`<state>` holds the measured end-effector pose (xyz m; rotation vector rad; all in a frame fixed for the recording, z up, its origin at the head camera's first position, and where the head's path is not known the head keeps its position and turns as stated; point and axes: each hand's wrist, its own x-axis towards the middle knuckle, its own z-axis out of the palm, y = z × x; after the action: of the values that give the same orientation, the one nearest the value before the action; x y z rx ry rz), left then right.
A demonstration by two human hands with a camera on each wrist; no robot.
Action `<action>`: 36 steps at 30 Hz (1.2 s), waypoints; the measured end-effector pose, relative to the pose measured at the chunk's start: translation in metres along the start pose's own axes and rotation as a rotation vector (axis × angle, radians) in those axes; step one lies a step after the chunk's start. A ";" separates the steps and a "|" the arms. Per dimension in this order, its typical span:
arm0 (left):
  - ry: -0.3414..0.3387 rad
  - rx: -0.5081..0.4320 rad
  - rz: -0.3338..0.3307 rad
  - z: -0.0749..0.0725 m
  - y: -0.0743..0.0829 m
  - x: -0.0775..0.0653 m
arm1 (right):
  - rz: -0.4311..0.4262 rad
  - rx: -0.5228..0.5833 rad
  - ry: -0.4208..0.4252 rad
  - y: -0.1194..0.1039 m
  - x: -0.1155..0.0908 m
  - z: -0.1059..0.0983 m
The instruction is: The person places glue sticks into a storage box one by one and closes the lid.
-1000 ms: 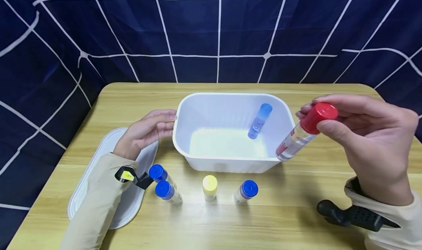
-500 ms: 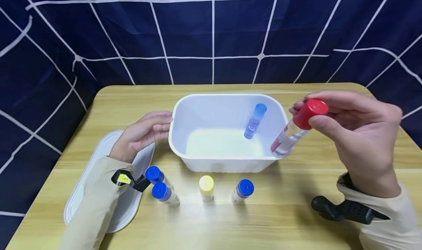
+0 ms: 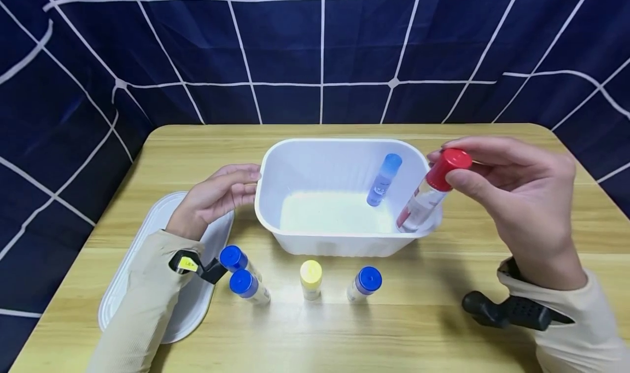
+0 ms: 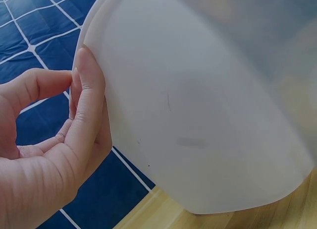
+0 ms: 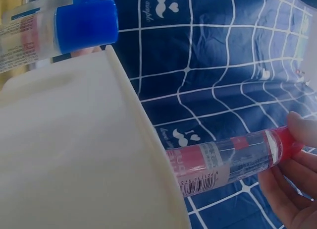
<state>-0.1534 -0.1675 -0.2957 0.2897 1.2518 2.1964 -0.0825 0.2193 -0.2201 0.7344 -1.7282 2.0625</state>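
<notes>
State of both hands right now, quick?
Left hand: fingertips touching the white tub at its left end; can't tell if the grip is closed on the rim.
Right hand: closed, holding the red-capped tube.

on the dark blue cloth we read "love simple", and, in the right wrist view, "i", a heart and a moustache with it. the red-capped tube shows us a barcode numbered from 6 921734; the print on a blue-capped tube and the mark on the yellow tag we cannot make out
</notes>
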 end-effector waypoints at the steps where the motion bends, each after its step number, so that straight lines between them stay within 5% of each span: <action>1: 0.001 -0.002 0.000 0.000 0.000 0.000 | 0.006 -0.011 -0.003 0.000 0.001 0.001; 19: -0.023 -0.014 0.010 0.001 0.001 0.000 | 0.240 -0.304 -0.138 -0.006 0.002 0.002; 28: -0.024 -0.017 0.003 0.001 0.001 0.001 | 0.226 -0.546 -0.267 -0.006 0.004 0.008; 36: -0.020 -0.009 0.006 0.001 0.000 0.001 | 0.186 -0.556 -0.378 0.002 0.005 0.010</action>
<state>-0.1534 -0.1662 -0.2950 0.3114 1.2310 2.1986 -0.0858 0.2089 -0.2173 0.8340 -2.5115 1.4743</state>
